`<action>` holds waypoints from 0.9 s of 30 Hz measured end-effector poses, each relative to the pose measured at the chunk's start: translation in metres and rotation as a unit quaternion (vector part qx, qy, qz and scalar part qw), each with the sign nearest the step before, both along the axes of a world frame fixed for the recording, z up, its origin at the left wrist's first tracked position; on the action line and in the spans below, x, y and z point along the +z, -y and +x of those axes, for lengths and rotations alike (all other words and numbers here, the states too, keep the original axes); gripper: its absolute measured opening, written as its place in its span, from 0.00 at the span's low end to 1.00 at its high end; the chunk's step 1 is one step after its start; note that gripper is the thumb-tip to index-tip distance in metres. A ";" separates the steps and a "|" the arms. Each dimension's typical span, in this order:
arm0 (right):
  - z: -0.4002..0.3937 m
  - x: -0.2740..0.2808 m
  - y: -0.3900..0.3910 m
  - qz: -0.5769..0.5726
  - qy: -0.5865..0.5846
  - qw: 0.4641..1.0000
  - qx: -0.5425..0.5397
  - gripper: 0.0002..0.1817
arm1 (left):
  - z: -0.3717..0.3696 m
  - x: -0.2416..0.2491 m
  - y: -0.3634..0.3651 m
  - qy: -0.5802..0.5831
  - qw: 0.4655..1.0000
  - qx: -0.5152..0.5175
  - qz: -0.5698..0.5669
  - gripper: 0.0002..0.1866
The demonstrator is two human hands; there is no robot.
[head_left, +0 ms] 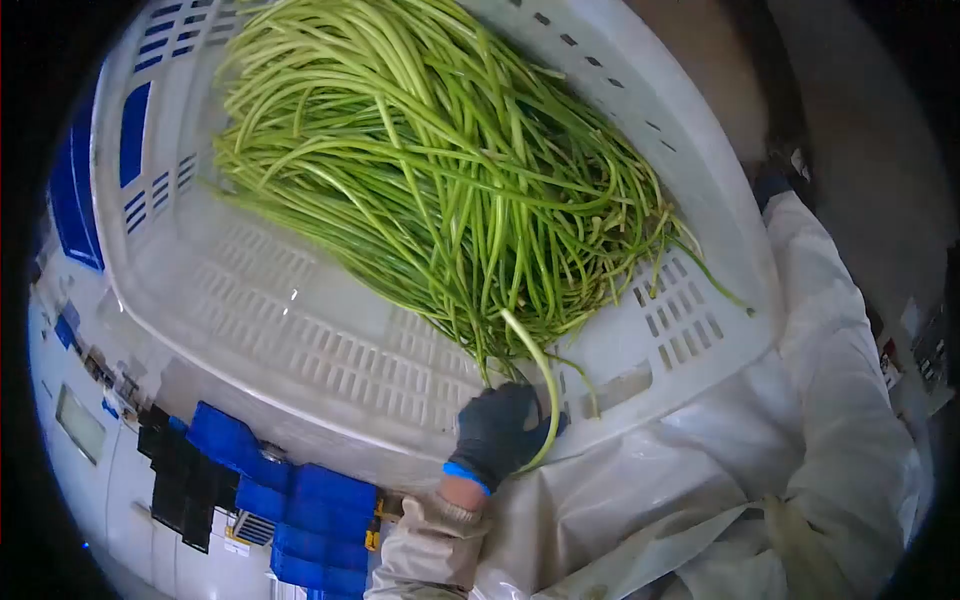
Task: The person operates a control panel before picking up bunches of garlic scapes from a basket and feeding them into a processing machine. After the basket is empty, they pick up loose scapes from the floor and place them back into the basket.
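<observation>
A large heap of long, thin green stalks (pixel 430 170), like garlic scapes or scallions, lies in a white plastic crate (pixel 270 300) with slotted walls. My left hand (pixel 497 425), in a dark glove with a blue cuff, is at the crate's near side. Its fingers are closed on a few green stalks at the edge of the heap. One pale, thicker stalk (pixel 548 385) curves past the fingers. Outside the crate, to the right, is my right hand (pixel 773 185), dark-gloved and in shadow. Its fingers cannot be made out, nor whether it holds anything.
Blue bins (pixel 325 520) and black crates (pixel 185 480) are stacked at the lower left. Another blue container (pixel 78 195) stands beyond the crate's left end. My white apron (pixel 640 480) touches the crate's near rim. Grey floor (pixel 850 100) shows at the upper right.
</observation>
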State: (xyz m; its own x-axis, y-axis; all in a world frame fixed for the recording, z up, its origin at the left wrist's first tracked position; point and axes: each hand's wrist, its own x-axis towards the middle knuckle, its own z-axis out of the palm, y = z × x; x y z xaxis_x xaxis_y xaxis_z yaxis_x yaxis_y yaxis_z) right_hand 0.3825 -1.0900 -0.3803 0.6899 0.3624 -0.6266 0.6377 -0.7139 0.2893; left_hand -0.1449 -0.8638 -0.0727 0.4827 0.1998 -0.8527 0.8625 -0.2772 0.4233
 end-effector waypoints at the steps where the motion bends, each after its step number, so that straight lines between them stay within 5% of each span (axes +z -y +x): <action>1: 0.003 -0.001 0.003 0.030 0.000 1.000 0.000 0.19 | -0.008 -0.010 0.012 0.013 0.996 0.044 -0.074 0.19; 3: 0.005 0.004 0.018 0.132 -0.013 0.991 0.005 0.18 | -0.015 -0.004 0.018 0.036 0.986 0.083 -0.138 0.20; 4: 0.011 0.002 0.042 0.266 -0.031 0.963 0.007 0.17 | -0.016 0.004 0.019 0.053 0.899 0.327 -0.286 0.22; 5: -0.025 0.080 -0.015 0.000 -0.067 0.995 0.080 0.15 | -0.019 0.015 0.021 0.068 0.732 0.537 -0.414 0.24; 6: -0.035 0.113 -0.019 0.090 -0.068 0.993 0.028 0.14 | -0.028 0.020 0.034 0.096 0.745 0.513 -0.416 0.29; 8: -0.074 0.203 -0.053 0.324 -0.093 0.941 -0.017 0.10 | -0.002 0.050 0.052 0.111 0.931 0.312 -0.156 0.28; 9: -0.097 0.254 -0.081 0.456 -0.113 0.883 -0.013 0.08 | 0.012 0.069 0.041 0.088 0.980 0.178 -0.028 0.27; 10: -0.110 0.291 -0.099 0.467 -0.142 0.871 -0.055 0.08 | 0.012 0.069 0.044 0.097 0.978 0.182 -0.015 0.27; 12: -0.135 0.359 -0.152 0.488 -0.170 0.852 -0.082 0.08 | 0.004 0.061 0.054 0.107 0.930 0.348 -0.059 0.22; 13: -0.157 0.397 -0.186 0.529 -0.237 0.806 -0.125 0.07 | 0.008 0.070 0.040 0.118 0.927 0.352 -0.050 0.22; 15: -0.194 0.439 -0.242 0.570 -0.349 0.717 -0.196 0.06 | 0.015 0.100 -0.002 0.062 0.745 0.643 -0.165 0.18; 17: -0.225 0.447 -0.299 0.547 -0.437 0.650 -0.296 0.05 | 0.020 0.111 -0.048 0.138 0.670 0.727 -0.061 0.16; 19: -0.258 0.441 -0.372 0.576 -0.414 0.701 -0.066 0.03 | 0.021 0.090 -0.092 0.233 0.582 0.777 -0.061 0.16; 20: -0.278 0.415 -0.406 0.605 -0.460 0.644 -0.082 0.05 | 0.025 0.077 -0.109 0.245 0.594 0.766 0.000 0.16; 21: -0.289 0.396 -0.436 0.596 -0.408 0.691 0.022 0.09 | 0.030 0.060 -0.125 0.265 0.621 0.734 0.072 0.16; 23: -0.318 0.347 -0.488 0.611 -0.407 0.678 0.008 0.11 | 0.042 0.016 -0.155 0.316 0.628 0.686 0.187 0.15; 24: -0.326 0.345 -0.509 0.552 -0.414 0.724 -0.004 0.14 | 0.049 -0.009 -0.170 0.353 0.613 0.670 0.226 0.14; 26: -0.333 0.318 -0.519 0.486 -0.419 0.767 -0.015 0.20 | 0.059 -0.054 -0.185 0.405 0.547 0.700 0.216 0.13; 27: -0.335 0.278 -0.511 0.483 -0.343 0.805 0.035 0.26 | 0.061 -0.071 -0.189 0.337 0.544 0.760 0.111 0.09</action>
